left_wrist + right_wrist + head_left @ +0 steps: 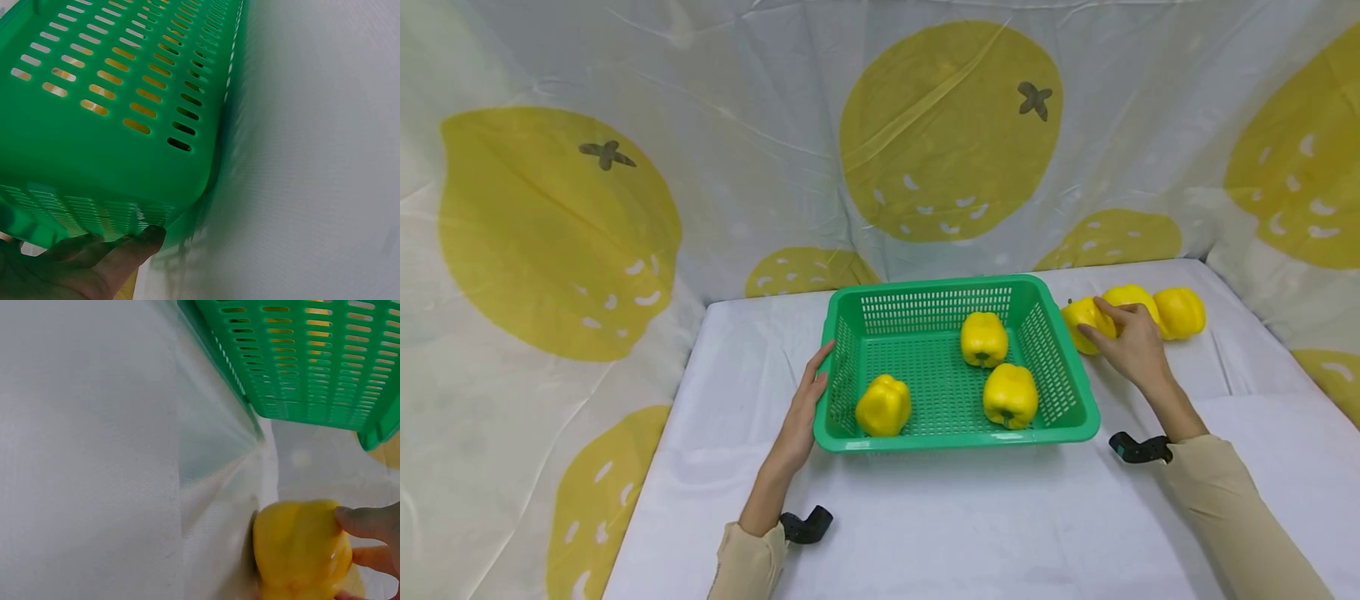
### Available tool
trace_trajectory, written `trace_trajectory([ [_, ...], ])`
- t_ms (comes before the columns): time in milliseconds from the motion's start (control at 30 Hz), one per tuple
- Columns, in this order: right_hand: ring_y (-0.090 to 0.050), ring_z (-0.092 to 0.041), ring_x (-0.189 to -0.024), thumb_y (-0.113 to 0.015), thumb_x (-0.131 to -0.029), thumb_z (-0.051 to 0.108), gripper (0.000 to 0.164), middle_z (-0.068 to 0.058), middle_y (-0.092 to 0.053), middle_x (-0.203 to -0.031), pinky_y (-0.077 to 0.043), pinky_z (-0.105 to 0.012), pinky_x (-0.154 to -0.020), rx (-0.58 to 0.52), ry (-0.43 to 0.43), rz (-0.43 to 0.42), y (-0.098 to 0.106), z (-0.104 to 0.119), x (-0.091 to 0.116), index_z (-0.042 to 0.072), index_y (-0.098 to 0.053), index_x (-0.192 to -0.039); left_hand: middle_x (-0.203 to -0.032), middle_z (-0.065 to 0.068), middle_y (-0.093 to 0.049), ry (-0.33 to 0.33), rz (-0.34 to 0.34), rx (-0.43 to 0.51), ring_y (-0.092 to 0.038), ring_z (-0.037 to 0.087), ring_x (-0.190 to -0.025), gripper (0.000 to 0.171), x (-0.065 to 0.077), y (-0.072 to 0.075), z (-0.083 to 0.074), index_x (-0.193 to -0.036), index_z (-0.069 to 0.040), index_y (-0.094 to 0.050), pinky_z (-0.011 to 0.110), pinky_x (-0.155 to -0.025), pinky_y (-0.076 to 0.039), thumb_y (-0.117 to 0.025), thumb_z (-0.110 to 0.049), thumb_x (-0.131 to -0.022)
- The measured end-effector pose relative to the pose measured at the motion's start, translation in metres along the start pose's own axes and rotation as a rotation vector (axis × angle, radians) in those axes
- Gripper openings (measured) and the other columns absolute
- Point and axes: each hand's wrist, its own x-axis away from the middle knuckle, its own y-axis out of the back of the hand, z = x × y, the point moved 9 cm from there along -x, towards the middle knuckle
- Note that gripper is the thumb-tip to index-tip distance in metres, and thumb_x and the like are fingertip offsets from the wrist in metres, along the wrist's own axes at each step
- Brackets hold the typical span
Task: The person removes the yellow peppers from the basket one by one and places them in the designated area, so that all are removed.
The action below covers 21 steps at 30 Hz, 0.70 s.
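Note:
My right hand [1131, 342] pinches a yellow bell pepper [1081, 323] between thumb and fingers, just right of the green basket [955, 443]. That bell pepper [300, 547] appears low on the cloth in the right wrist view. Against the basket's left outer side rests my left hand [797, 417], its fingers [128, 256] fairly straight along the slotted wall under the rim. Inside the basket lie three more yellow bell peppers: one at the front left [883, 406], one at the back right [984, 339] and one at the front right [1011, 396].
Two other yellow bell peppers, one nearer [1131, 300] and one farther right [1180, 313], lie beyond my right hand. White cloth [970, 517] covers the table. A lemon-print curtain [760, 150] hangs behind and at the sides. Each wrist wears a black device [1138, 448].

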Motion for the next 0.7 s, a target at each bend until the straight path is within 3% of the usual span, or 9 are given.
trace_trajectory([
  [200, -0.038, -0.058, -0.131, -0.068, -0.101, 0.025, 0.061, -0.044, -0.041, -0.141, -0.032, -0.074, -0.106, 0.002, 0.035, -0.032, 0.003, 0.001, 0.0, -0.003, -0.047, -0.151, -0.173, -0.005, -0.014, 0.007, -0.001, 0.005, -0.017, 0.024, -0.158, 0.048, -0.001, 0.0, 0.001, -0.162, -0.04, -0.023, 0.056, -0.128, -0.012, -0.024, -0.044, -0.114],
  [433, -0.038, -0.057, -0.129, -0.066, -0.102, 0.027, 0.061, -0.044, -0.041, -0.139, -0.033, -0.073, -0.104, 0.036, 0.056, -0.04, 0.006, 0.003, -0.001, -0.005, -0.047, -0.15, -0.174, -0.001, -0.012, -0.002, 0.006, 0.003, -0.014, 0.027, -0.159, 0.05, 0.0, -0.001, 0.0, -0.164, -0.036, -0.021, 0.059, -0.128, -0.01, -0.022, -0.043, -0.114],
  [700, -0.037, -0.056, -0.13, -0.064, -0.103, 0.031, 0.062, -0.044, -0.038, -0.142, -0.035, -0.072, -0.104, 0.017, 0.09, -0.082, 0.027, 0.03, -0.004, -0.003, -0.046, -0.152, -0.174, -0.002, -0.012, -0.003, 0.002, 0.001, -0.015, 0.027, -0.159, 0.05, 0.0, -0.001, -0.001, -0.164, -0.036, -0.021, 0.059, -0.128, -0.01, -0.022, -0.042, -0.114],
])
